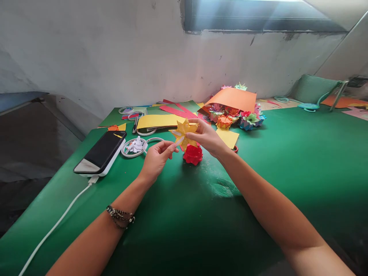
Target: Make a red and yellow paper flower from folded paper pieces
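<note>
A yellow paper flower (188,130) with pointed petals is held up over the table, white strips lying along its left petals. My right hand (206,137) grips it from the right, thumb in front and fingers behind. My left hand (159,158) is closed in a pinch at the lower left petal, at the end of a white tape strip (179,140). Whether the strip is lifting off there is too small to tell. Just below the yellow flower, a red paper flower (193,154) sits on the green table (178,226).
Left of my hands lie a phone on a white power bank (100,153) with a cable, tape rolls (153,140) and white scraps (135,145). Behind are yellow paper (158,121), red strips and a black pen. Finished paper flowers (250,119) and orange paper (234,99) stand back right.
</note>
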`<state>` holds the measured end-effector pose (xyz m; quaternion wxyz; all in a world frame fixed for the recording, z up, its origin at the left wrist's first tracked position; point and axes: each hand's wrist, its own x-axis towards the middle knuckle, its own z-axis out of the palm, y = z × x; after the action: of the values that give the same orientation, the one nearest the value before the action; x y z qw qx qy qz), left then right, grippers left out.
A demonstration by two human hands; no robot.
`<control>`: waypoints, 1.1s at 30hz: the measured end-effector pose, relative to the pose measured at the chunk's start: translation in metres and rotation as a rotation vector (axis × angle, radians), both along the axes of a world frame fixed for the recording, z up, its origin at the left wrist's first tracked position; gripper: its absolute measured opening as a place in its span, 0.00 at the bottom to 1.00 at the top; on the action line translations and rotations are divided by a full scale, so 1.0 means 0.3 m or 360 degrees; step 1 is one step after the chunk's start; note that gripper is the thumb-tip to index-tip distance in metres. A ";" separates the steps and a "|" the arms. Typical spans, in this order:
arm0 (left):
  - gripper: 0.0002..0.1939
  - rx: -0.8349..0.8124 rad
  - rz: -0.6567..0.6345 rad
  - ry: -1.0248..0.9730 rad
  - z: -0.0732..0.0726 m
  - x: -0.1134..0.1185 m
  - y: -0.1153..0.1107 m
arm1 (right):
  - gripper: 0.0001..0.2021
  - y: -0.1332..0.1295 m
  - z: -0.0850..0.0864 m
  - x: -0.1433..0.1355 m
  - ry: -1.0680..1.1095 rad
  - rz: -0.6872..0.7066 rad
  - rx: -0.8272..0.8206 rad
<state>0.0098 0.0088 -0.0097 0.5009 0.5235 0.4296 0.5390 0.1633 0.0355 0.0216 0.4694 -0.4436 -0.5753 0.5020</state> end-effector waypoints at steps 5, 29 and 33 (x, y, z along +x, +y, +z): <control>0.10 -0.0065 0.0130 -0.0101 0.004 0.001 0.004 | 0.18 0.007 -0.010 0.010 -0.0460 -0.0566 0.0700; 0.06 0.0385 0.0386 0.0047 0.001 0.001 -0.006 | 0.10 -0.061 -0.035 -0.075 -0.1120 -0.0408 0.1271; 0.06 0.0574 0.0418 0.0297 -0.006 -0.006 -0.007 | 0.09 -0.060 -0.022 -0.065 -0.1114 -0.0321 0.1200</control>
<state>0.0080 0.0066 -0.0116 0.2831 0.5915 0.4352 0.6168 0.1439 0.0175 0.0150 0.4222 -0.4381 -0.7929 0.0342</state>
